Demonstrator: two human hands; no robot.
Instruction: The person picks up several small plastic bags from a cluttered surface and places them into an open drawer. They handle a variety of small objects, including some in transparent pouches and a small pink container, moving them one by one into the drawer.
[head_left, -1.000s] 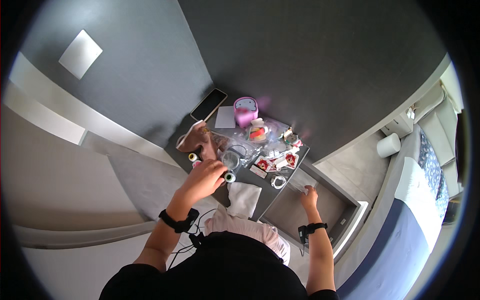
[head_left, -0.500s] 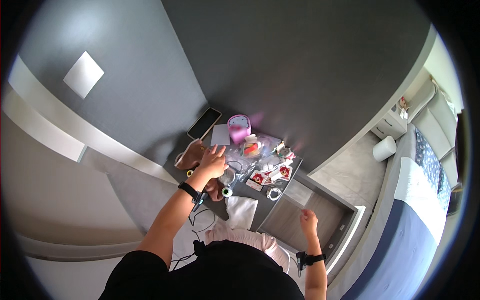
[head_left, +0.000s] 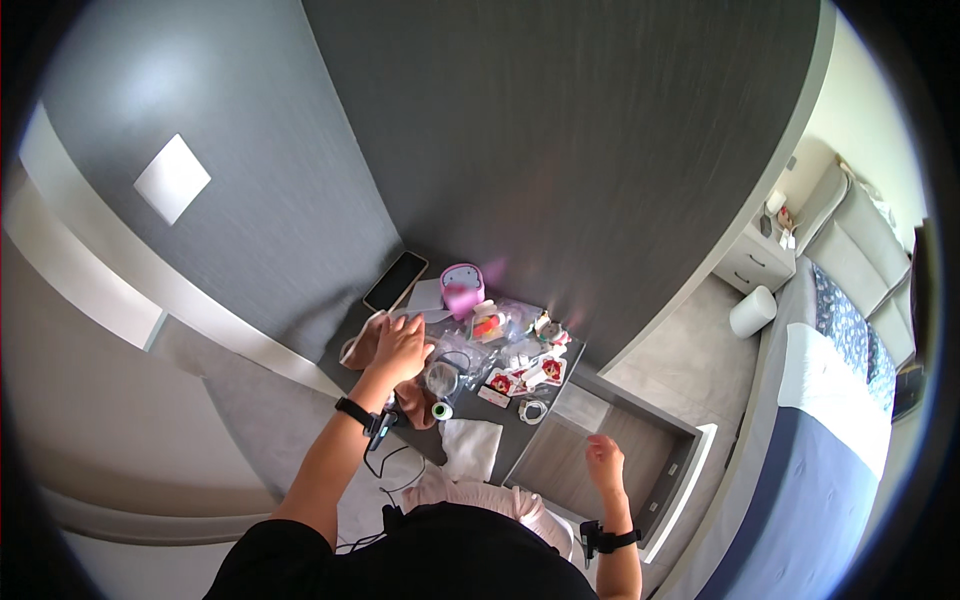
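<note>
Seemingly mid-sort: left hand (head_left: 400, 347) rests, fingers spread, on brown cloth (head_left: 372, 345) at the dark worktop (head_left: 470, 410) (packets still scattered); right hand (head_left: 603, 462) hangs loosely curled, empty, over the drawer (head_left: 600, 440).

Dark grey wall (head_left: 560, 130), grey floor (head_left: 700, 330), bed (head_left: 830, 440) at right.

Under the left grip (head_left: 400, 345) lies soft brown cloth (head_left: 368, 345) on a matt dark bench (head_left: 470, 408); beyond it, a glossy black phone (head_left: 395, 281), pink plastic tub (head_left: 462, 288) and crinkly clear packets (head_left: 520, 350).
</note>
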